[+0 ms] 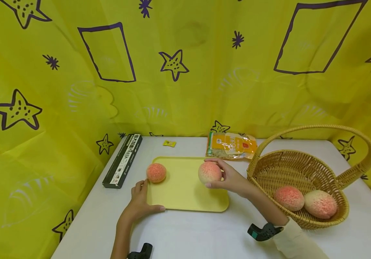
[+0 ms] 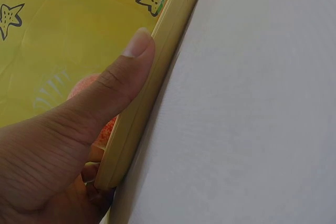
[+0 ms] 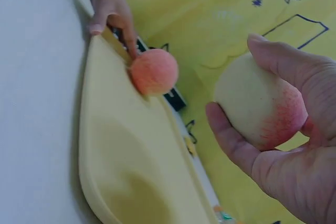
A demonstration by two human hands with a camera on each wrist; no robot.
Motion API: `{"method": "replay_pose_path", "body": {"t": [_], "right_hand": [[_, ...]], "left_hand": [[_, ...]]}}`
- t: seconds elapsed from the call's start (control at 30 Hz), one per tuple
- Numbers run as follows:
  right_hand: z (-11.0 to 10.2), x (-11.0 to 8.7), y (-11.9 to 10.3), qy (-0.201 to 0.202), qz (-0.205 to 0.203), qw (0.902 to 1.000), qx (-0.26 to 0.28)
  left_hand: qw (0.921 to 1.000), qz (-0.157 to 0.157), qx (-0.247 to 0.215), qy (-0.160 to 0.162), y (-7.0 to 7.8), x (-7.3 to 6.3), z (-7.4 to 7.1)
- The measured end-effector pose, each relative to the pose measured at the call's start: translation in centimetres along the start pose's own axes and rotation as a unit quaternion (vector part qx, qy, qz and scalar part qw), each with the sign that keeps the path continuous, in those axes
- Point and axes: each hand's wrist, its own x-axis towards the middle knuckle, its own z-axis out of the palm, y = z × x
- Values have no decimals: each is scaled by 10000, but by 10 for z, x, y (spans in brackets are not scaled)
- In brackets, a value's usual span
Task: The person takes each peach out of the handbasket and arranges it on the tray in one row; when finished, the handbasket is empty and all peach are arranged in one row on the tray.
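Observation:
A pale yellow tray (image 1: 185, 196) lies on the white table. My left hand (image 1: 141, 203) grips its near left corner, the thumb (image 2: 139, 45) along the front edge and the fingers at the left side. At the tray's far left part sits a pinkish-orange peach (image 1: 156, 173), just beyond those fingers. Over the right part of the tray, my right hand (image 1: 222, 174) holds a second peach (image 3: 257, 103), cream with a pink blush, between thumb and fingers. Its shadow falls on the tray in the right wrist view.
Right of the tray stands a wicker basket (image 1: 289, 160) with a tall handle and two peaches (image 1: 320, 204) inside. A long dark pasta box (image 1: 122, 160) lies at the left. Behind the tray are a small yellow packet (image 1: 169, 143) and an orange food pouch (image 1: 232, 145), before a yellow curtain (image 1: 185, 100).

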Motion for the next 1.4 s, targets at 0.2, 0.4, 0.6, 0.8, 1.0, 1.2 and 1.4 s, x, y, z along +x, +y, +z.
{"method": "replay_pose_path", "body": {"t": [0.2,0.4,0.6,0.8,1.0,1.2,1.4], "right_hand": [[20,21,12,230,136,9996,23],[38,39,24,436,150,9989,89],[52,54,35,721,93,9973,-110],[65,65,40,944,0,9947,-409],[77,77,45,1080,-148,9904,-847],[84,89,47,1165,-157,9888,-922],[88,100,47,1158,-246,9876,-1034]], "left_hand": [[10000,22,-36,59,1,1,0],[10000,21,-30,69,0,-1,0],[9999,51,-28,85,0,-1,1],[9999,51,-20,92,1,-1,0],[10000,32,-5,75,1,-2,0],[10000,39,71,56,0,-1,0],[10000,27,26,46,-1,0,0]]}}
